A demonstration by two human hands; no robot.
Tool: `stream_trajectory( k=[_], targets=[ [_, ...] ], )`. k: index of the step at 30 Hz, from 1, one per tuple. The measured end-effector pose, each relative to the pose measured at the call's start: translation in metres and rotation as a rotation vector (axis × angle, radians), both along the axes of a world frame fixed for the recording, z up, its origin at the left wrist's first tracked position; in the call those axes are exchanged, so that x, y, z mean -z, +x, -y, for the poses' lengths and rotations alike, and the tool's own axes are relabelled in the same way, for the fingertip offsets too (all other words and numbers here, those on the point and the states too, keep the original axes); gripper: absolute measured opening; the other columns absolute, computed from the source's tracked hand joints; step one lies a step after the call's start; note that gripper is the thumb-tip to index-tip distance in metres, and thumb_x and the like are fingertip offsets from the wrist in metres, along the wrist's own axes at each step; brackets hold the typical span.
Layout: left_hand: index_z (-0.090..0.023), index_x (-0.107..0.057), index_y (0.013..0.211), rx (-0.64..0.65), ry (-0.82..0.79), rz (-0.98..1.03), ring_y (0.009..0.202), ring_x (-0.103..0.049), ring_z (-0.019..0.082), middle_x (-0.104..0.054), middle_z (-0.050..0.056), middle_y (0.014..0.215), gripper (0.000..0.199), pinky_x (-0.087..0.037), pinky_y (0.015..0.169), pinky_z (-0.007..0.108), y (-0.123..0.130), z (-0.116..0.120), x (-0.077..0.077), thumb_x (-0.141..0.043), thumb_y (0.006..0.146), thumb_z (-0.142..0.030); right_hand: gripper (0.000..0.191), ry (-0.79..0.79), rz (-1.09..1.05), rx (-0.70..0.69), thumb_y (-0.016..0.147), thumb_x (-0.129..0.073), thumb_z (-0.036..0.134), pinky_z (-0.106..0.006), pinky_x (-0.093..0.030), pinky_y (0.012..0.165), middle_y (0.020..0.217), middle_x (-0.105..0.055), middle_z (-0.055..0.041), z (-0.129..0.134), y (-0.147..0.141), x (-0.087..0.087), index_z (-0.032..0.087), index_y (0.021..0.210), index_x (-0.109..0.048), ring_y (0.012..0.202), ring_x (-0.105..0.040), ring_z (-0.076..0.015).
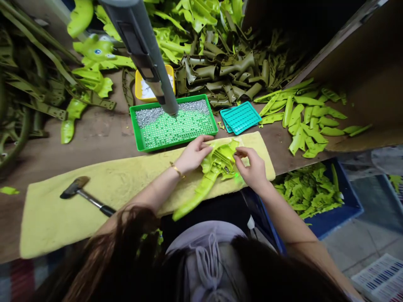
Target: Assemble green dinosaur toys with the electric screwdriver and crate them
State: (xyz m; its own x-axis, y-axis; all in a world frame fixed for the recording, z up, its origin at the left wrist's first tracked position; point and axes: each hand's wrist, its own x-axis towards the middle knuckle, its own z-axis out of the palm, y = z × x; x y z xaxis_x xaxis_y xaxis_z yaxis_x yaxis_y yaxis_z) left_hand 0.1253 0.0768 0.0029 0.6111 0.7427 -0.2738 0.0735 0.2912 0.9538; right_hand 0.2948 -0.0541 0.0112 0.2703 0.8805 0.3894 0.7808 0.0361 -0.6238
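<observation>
A lime-green plastic shell piece with a ribbed inside and a long curved tail lies on the yellow cloth. My left hand grips its upper left edge between thumb and fingers. At its right side, my right hand is closed in a pinch; whatever sits between those fingertips is too small to make out. Small metallic bits show inside the shell, and a bright green spot of light falls near its right edge. Above, a grey powered screwdriver hangs tip down over the green tray of small metal screws.
A hammer lies on the cloth at left. Teal trays and a yellow bin flank the green tray. Olive parts heap behind, with lime-green pieces at right. A blue crate of green parts stands below the table edge.
</observation>
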Motion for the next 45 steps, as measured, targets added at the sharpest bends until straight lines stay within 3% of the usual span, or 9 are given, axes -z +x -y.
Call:
stream_trajectory(
  k=[6,12,18,25,28,32,37,42,45],
  targets=[
    [-0.018,-0.065,0.111,-0.01,0.71,-0.375,0.122,-0.05,0.036,-0.058,0.016,0.125,0.037,-0.035,0.108,0.055,-0.039,0.037,-0.008,-0.071,0.075,-0.029,0.008,-0.012,-0.015,-0.098,0.086,-0.058,0.023,-0.039,-0.057,0.077,0.09,-0.072,-0.0066,0.001,-0.002,0.012,0.023,0.091,-0.064,0.086,-0.068,-0.0199],
    [-0.02,-0.063,0.117,0.134,0.847,-0.497,0.126,-0.049,0.035,-0.057,0.016,0.127,0.031,-0.038,0.107,0.054,-0.064,0.067,0.005,-0.057,0.086,-0.022,0.021,0.09,-0.07,-0.244,0.079,-0.068,0.018,-0.046,-0.058,0.08,0.097,-0.075,-0.0063,-0.003,-0.006,0.02,0.028,0.098,-0.065,0.091,-0.071,-0.024],
    [-0.016,-0.063,0.113,-0.243,1.066,-0.672,0.124,-0.05,0.03,-0.057,0.016,0.128,0.028,-0.037,0.109,0.05,-0.133,-0.022,-0.005,-0.055,0.089,-0.029,0.022,0.162,-0.162,-0.235,0.076,-0.072,0.014,-0.042,-0.059,0.075,0.089,-0.076,-0.0064,-0.006,-0.017,0.024,0.025,0.095,-0.068,0.083,-0.072,-0.0219],
    [-0.009,-0.059,0.113,-0.643,0.931,-1.233,0.12,-0.044,0.03,-0.054,0.016,0.126,0.032,-0.036,0.103,0.053,-0.253,-0.163,-0.014,-0.05,0.082,-0.008,0.019,0.154,-0.357,-0.205,0.071,-0.075,0.011,-0.036,-0.06,0.072,0.081,-0.076,-0.0046,-0.003,-0.021,0.032,0.02,0.088,-0.07,0.077,-0.072,-0.0186],
    [-0.013,-0.06,0.117,-0.512,1.06,-1.175,0.13,-0.038,0.031,-0.049,0.014,0.136,0.04,-0.032,0.108,0.053,-0.244,-0.188,-0.014,-0.051,0.079,-0.007,0.021,0.17,-0.363,-0.203,0.071,-0.075,0.009,-0.037,-0.06,0.071,0.08,-0.075,-0.0034,-0.004,-0.021,0.034,0.021,0.087,-0.072,0.074,-0.071,-0.018],
    [-0.016,-0.062,0.119,-0.085,1.277,-1.103,0.14,-0.032,0.034,-0.047,0.011,0.145,0.047,-0.024,0.115,0.055,-0.209,-0.204,-0.009,-0.054,0.073,-0.01,0.021,0.199,-0.377,-0.206,0.07,-0.075,0.007,-0.035,-0.06,0.07,0.079,-0.075,-0.0016,-0.007,-0.022,0.033,0.022,0.085,-0.073,0.072,-0.071,-0.0171],
    [-0.016,-0.065,0.111,0.125,1.288,-1.041,0.125,-0.052,0.029,-0.064,0.011,0.125,0.034,-0.032,0.113,0.051,-0.199,-0.206,-0.027,-0.054,0.079,-0.013,0.016,0.185,-0.404,-0.194,0.072,-0.075,0.012,-0.033,-0.059,0.065,0.077,-0.075,-0.0016,-0.012,-0.024,0.034,0.024,0.083,-0.074,0.07,-0.07,-0.0173],
    [-0.009,-0.055,0.123,0.104,1.5,-0.866,0.118,-0.053,0.023,-0.062,0.012,0.12,0.045,-0.034,0.112,0.05,-0.192,-0.142,-0.079,-0.052,0.094,-0.043,0.017,0.125,-0.413,-0.157,0.077,-0.071,0.016,-0.034,-0.059,0.069,0.081,-0.075,-0.0019,-0.009,-0.027,0.03,0.025,0.091,-0.073,0.073,-0.07,-0.0166],
    [-0.009,-0.049,0.133,0.042,1.675,-0.66,0.116,-0.053,0.027,-0.058,0.015,0.119,0.065,-0.04,0.105,0.052,-0.159,-0.076,-0.087,-0.045,0.093,-0.06,0.018,0.077,-0.411,-0.145,0.08,-0.068,0.02,-0.035,-0.058,0.075,0.087,-0.075,-0.0032,-0.005,-0.027,0.022,0.026,0.097,-0.072,0.08,-0.07,-0.0171]
  ],
)
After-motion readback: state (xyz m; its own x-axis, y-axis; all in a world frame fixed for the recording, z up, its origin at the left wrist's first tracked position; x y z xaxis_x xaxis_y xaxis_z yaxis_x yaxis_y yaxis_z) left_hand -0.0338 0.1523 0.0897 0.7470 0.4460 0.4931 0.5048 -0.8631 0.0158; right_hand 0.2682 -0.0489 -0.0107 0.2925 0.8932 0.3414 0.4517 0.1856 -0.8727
